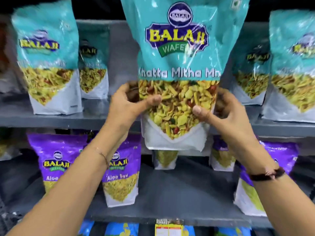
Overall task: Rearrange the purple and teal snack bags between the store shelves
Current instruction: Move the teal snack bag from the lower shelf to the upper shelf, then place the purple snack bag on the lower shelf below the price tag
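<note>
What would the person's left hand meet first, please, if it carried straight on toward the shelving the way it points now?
Probably nothing at first: behind the left hand, holding the teal bag, the upper shelf looks bare, so likely the grey back panel, though depth is unclear.

The teal snack bag (177, 53) at centre frame is glossy plastic film, creased and catching white glare across its logo. The purple snack bags (58, 155) at lower left have the same shiny, crinkled film. The shelves (51, 119) look like smooth grey painted metal with a dull sheen. A paper price tag (169, 227) hangs at bottom centre.
</note>
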Demonstrator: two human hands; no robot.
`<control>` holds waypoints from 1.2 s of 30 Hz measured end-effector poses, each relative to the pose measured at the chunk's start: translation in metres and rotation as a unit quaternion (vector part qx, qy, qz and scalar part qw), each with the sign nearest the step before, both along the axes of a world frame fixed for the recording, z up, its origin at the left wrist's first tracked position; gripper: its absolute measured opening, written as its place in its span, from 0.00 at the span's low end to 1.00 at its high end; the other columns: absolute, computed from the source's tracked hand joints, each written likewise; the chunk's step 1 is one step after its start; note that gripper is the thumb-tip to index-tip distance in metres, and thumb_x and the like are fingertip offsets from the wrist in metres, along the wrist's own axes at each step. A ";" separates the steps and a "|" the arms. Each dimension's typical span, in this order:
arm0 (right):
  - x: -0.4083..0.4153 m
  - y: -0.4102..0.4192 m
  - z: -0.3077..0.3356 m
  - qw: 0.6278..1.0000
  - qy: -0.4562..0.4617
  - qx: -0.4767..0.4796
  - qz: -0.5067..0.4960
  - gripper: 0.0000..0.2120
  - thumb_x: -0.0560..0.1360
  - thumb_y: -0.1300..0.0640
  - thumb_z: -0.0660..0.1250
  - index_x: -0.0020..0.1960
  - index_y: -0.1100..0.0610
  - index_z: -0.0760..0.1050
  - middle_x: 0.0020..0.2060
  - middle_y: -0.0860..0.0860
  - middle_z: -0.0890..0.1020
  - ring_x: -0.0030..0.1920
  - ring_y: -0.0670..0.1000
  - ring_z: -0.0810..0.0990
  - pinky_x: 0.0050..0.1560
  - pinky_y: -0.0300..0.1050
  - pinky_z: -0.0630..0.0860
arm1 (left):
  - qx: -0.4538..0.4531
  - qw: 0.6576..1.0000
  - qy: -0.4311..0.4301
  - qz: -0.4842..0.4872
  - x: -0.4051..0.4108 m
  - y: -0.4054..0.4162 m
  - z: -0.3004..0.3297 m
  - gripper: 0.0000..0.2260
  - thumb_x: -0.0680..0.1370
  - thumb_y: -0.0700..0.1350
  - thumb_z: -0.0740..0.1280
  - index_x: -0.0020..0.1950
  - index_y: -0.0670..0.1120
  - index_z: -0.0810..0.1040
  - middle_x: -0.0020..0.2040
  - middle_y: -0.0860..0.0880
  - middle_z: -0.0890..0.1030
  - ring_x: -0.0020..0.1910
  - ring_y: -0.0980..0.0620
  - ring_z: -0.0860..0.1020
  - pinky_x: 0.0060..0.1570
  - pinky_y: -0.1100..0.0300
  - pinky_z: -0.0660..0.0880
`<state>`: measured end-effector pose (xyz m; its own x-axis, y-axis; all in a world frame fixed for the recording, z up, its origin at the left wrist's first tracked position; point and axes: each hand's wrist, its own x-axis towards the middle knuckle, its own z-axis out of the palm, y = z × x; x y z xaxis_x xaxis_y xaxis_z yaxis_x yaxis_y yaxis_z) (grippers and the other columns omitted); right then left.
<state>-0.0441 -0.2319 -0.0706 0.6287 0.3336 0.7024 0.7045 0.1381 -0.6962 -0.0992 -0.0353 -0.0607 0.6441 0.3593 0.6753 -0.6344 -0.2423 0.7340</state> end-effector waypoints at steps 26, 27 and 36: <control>0.122 0.057 0.016 0.995 0.094 -0.027 -0.008 0.26 0.71 0.58 0.66 0.66 0.59 0.61 0.61 0.56 0.74 0.57 0.48 0.76 0.56 0.35 0.75 | -0.068 0.994 0.080 -0.009 0.122 0.031 0.016 0.23 0.69 0.41 0.70 0.60 0.40 0.67 0.54 0.46 0.77 0.50 0.54 0.76 0.48 0.67 0.76; 0.118 0.056 0.014 0.995 0.094 -0.029 -0.029 0.30 0.71 0.56 0.67 0.68 0.58 0.58 0.65 0.56 0.71 0.63 0.50 0.72 0.62 0.41 0.72 | -0.046 0.995 0.084 0.012 0.119 0.031 0.015 0.24 0.69 0.43 0.70 0.61 0.40 0.66 0.57 0.45 0.77 0.53 0.52 0.76 0.54 0.61 0.76; 0.032 0.063 -0.067 0.928 -0.276 -0.087 -0.236 0.26 0.75 0.53 0.60 0.69 0.57 0.57 0.69 0.53 0.65 0.71 0.46 0.58 0.71 0.37 0.54 | 0.200 0.926 -0.077 0.311 0.050 0.031 -0.058 0.19 0.74 0.42 0.63 0.65 0.43 0.67 0.66 0.48 0.70 0.66 0.55 0.66 0.66 0.69 0.59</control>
